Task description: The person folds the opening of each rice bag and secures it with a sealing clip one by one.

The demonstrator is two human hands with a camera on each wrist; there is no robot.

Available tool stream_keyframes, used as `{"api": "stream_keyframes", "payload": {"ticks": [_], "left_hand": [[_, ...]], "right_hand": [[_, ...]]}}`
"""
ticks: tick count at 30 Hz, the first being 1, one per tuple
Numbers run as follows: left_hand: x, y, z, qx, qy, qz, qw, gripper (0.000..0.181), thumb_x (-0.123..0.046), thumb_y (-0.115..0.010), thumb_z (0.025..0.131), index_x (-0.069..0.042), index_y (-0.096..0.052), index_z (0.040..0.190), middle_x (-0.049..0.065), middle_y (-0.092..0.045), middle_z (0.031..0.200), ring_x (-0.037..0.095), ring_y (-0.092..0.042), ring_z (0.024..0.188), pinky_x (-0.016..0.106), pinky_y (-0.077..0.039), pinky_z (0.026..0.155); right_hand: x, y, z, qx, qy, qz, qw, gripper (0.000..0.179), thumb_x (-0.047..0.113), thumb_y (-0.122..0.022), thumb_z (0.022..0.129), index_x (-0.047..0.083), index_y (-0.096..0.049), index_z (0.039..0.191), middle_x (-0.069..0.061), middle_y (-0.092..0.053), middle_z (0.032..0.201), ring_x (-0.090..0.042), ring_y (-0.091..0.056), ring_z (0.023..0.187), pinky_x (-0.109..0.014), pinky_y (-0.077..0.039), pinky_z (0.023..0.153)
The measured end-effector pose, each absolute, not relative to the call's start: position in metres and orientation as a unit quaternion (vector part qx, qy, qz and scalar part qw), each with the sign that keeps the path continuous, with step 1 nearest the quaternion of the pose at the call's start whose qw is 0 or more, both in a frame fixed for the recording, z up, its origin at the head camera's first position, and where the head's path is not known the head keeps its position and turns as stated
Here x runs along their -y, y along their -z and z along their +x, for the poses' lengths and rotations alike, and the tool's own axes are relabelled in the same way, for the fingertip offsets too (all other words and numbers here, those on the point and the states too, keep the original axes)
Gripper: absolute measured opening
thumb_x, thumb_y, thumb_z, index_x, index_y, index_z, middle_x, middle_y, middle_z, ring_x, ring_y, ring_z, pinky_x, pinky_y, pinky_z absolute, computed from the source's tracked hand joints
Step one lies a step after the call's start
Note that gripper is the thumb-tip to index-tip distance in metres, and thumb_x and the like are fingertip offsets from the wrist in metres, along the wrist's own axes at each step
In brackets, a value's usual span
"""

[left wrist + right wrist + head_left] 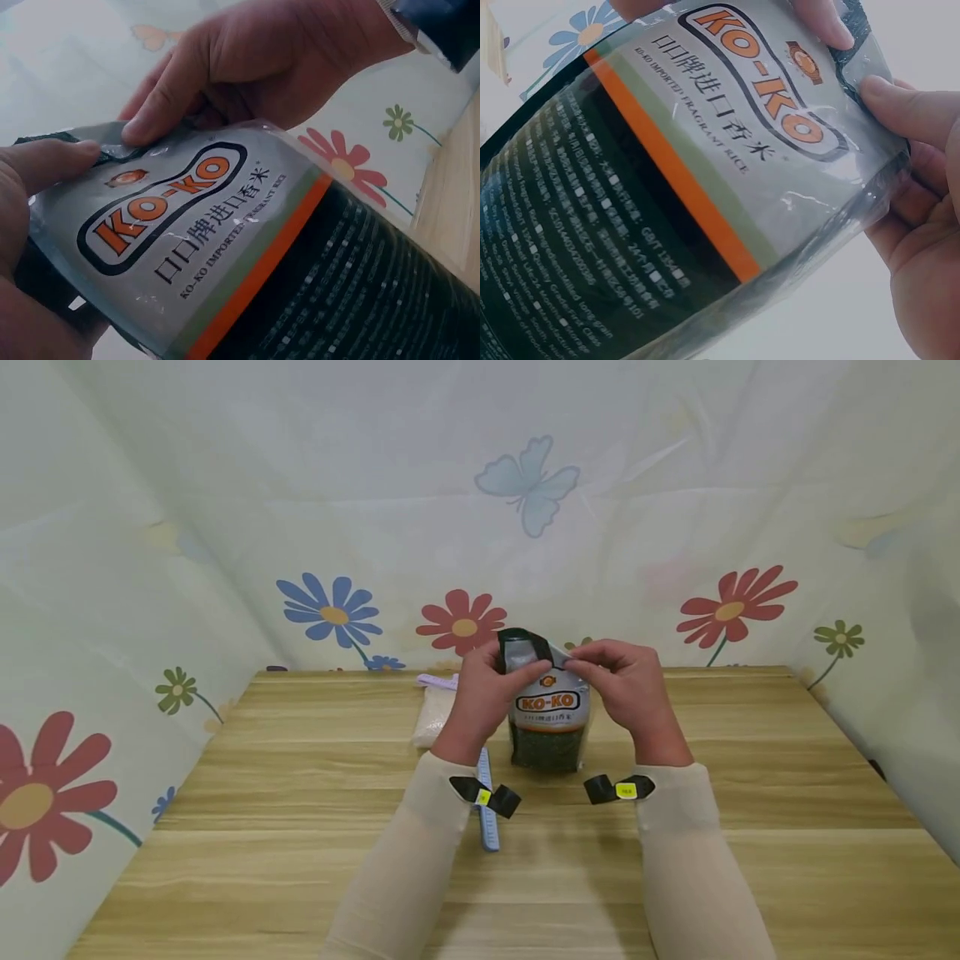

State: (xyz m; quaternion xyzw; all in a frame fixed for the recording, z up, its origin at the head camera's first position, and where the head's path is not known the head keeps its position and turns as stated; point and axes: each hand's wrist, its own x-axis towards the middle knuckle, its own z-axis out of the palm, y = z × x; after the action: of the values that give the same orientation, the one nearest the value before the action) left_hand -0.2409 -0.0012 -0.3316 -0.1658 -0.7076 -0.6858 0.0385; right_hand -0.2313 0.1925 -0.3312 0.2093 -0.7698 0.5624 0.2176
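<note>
A KO-KO rice bag (551, 718), silver above and dark green below, stands upright near the middle of the wooden table. My left hand (483, 697) pinches its top on the left, the thumb lying across the front of the folded top. On the other side my right hand (626, 685) pinches the upper right corner between thumb and fingers. In the left wrist view the bag (247, 240) fills the lower part, with the right hand (270, 67) behind its top edge. Both thumbs (900, 105) meet close to the fold in the right wrist view.
Behind my left hand lies a small clear bag of pale grains (432, 717) with a lilac clip (435, 681) at its top. A light blue sealing clip or ruler-like strip (489, 827) lies below my left wrist. A flowered cloth (600, 552) hangs beyond the table (300, 793).
</note>
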Motion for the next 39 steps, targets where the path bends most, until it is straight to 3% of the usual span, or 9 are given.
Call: {"api": "stream_keyframes", "payload": {"ticks": [6,15,22,29,34,39], "left_hand": [[0.001,0.333,-0.244,0.727,0.663,-0.173,0.034,0.024,-0.026,-0.073,0.088,-0.009,-0.071,0.104,0.011,-0.073,0.098,0.017,-0.069,0.09,0.033,-0.057,0.081],[-0.004,0.335,-0.245,0.736,0.657,-0.152,0.061,0.022,-0.027,-0.068,0.091,-0.009,-0.071,0.103,0.012,-0.072,0.092,0.015,-0.07,0.083,0.03,-0.057,0.075],[-0.005,0.336,-0.247,0.722,0.673,-0.139,0.082,0.02,-0.025,-0.069,0.091,-0.013,-0.07,0.107,0.009,-0.072,0.099,0.015,-0.068,0.092,0.03,-0.055,0.08],[0.001,0.336,-0.251,0.7,0.694,-0.142,0.091,0.019,-0.022,-0.067,0.092,-0.013,-0.069,0.109,0.008,-0.07,0.104,0.017,-0.066,0.097,0.031,-0.054,0.083],[0.007,0.338,-0.255,0.697,0.691,-0.154,0.114,0.019,-0.019,-0.067,0.092,-0.011,-0.069,0.109,0.008,-0.069,0.107,0.016,-0.064,0.102,0.033,-0.053,0.087],[0.014,0.338,-0.255,0.7,0.691,-0.143,0.106,0.021,-0.018,-0.067,0.092,-0.01,-0.07,0.111,0.009,-0.069,0.11,0.016,-0.063,0.104,0.034,-0.052,0.086]], "right_hand": [[-0.193,0.333,-0.234,0.751,-0.591,0.213,0.205,0.014,0.009,-0.071,0.087,-0.003,-0.073,0.095,0.004,-0.073,0.084,-0.003,-0.066,0.076,-0.018,-0.054,0.07],[-0.197,0.333,-0.236,0.783,-0.566,0.189,0.173,0.023,0.015,-0.071,0.088,0.002,-0.072,0.107,0.008,-0.071,0.091,-0.003,-0.066,0.079,-0.017,-0.054,0.073],[-0.187,0.337,-0.238,0.79,-0.543,0.165,0.232,0.016,0.014,-0.071,0.088,0.003,-0.075,0.1,-0.016,-0.072,0.092,0.0,-0.064,0.075,-0.016,-0.053,0.071],[-0.171,0.343,-0.239,0.773,-0.535,0.164,0.298,0.014,0.012,-0.074,0.086,0.006,-0.077,0.098,-0.013,-0.074,0.088,0.004,-0.063,0.075,-0.015,-0.051,0.068],[-0.161,0.345,-0.239,0.763,-0.547,0.168,0.302,0.014,0.012,-0.074,0.086,0.005,-0.076,0.098,-0.012,-0.074,0.089,0.003,-0.063,0.075,-0.016,-0.051,0.065],[-0.153,0.347,-0.238,0.759,-0.556,0.159,0.299,0.014,0.015,-0.073,0.087,0.007,-0.076,0.098,-0.012,-0.075,0.09,0.001,-0.063,0.075,-0.017,-0.051,0.063]]}}
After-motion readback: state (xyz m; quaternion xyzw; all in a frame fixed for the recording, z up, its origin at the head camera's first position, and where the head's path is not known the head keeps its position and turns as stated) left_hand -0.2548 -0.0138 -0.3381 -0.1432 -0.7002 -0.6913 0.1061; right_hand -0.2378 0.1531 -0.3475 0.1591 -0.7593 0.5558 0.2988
